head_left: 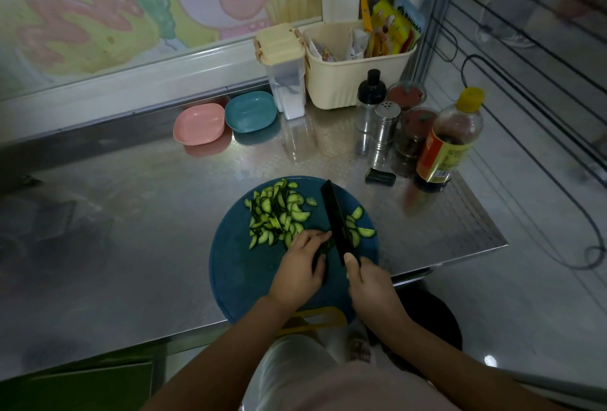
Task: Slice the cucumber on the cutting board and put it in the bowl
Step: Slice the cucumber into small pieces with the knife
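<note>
Hands over cutting board: left hand curled on cucumber, right hand gripping knife.

Kitchen, probably small food-preparation corner. Shown by: stainless steel bench carrying round cutting board, with cucumber slices on board and black knife above them. Sauce bottle, metal shaker and spice jars grouped at right. Seasoning packets kept in cream basket. Pink bowl and teal bowl placed near wall. Cartoon food picture seen behind bench.
</note>
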Motion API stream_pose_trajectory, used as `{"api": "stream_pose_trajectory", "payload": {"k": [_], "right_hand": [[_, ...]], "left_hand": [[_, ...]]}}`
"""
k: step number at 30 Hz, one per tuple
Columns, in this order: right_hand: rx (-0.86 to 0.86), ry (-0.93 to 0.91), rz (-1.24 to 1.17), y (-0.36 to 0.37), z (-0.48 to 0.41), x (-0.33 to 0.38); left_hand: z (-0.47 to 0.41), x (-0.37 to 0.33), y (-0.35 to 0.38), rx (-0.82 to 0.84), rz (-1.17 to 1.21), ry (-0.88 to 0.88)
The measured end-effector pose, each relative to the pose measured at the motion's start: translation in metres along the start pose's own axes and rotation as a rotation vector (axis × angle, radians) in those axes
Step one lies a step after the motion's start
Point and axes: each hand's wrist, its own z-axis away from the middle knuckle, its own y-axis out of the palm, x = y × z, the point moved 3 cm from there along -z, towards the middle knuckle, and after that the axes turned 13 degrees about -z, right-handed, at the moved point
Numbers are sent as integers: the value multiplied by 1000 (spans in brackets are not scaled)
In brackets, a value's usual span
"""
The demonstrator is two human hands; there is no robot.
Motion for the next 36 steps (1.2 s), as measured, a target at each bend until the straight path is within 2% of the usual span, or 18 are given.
{"api": "stream_pose_trajectory", "payload": {"k": [7, 36], "right_hand": [[-23, 3, 102, 12, -6, -2], [29, 20, -117, 3, -1, -9]], "left_hand": [[-1, -1, 0, 2, -18, 13], [-1, -1, 0, 15, -24, 2]]}}
